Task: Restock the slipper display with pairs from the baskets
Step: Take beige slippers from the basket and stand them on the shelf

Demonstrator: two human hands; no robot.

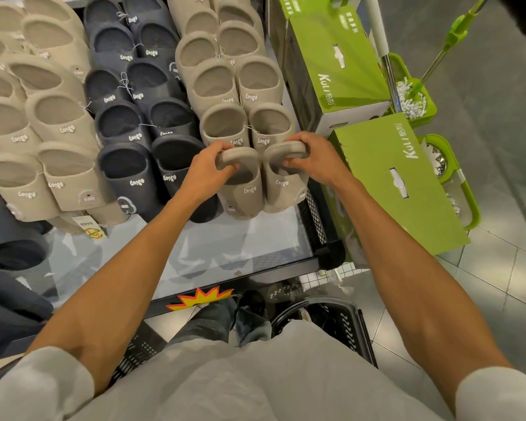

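- Light shirt fills the bottom edge. One black basket sits on the floor left of the legs, a second basket to the right.
- Glass shelf: a bare strip runs between the slipper rows and its front edge.
- Beige rows at left and dark rows in the middle are packed tight.
- Left hand and right hand are apart, each clamped on one top rim of the beige pair.
- The pair stands at the front of the right-hand column, just beside the mesh side wall.
- Green box lies close outside that wall.
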